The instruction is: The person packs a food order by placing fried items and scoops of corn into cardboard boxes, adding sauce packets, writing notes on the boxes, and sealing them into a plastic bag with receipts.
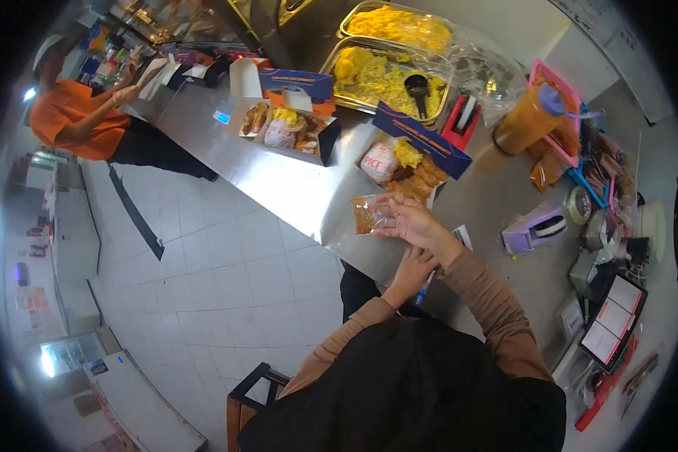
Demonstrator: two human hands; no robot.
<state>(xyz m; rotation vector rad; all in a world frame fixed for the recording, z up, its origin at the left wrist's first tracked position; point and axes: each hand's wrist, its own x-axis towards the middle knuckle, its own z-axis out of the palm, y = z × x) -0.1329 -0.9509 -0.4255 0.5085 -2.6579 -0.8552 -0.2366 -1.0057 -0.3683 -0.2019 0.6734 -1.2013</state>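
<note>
My right hand (411,224) pinches a clear plastic sachet of orange-brown sauce (365,216) just in front of an open meal box. That box (436,142) holds a paper-wrapped rice portion (379,162), scrambled egg (408,153) and fried chicken (419,183). Beneath my right wrist, my left hand (409,276) lies low over the steel counter. A blue-and-white pen (426,289) sits at its fingers; whether they grip it is hidden. Part of a paper slip (462,237) shows beyond the right forearm.
Another filled box (294,133) stands farther along the counter (294,183). Foil trays of egg (367,76), tape dispensers (534,229), a sauce bottle (522,124), a pink basket (570,152) and a tablet (613,319) line the far and right sides. A co-worker (79,118) stands at left.
</note>
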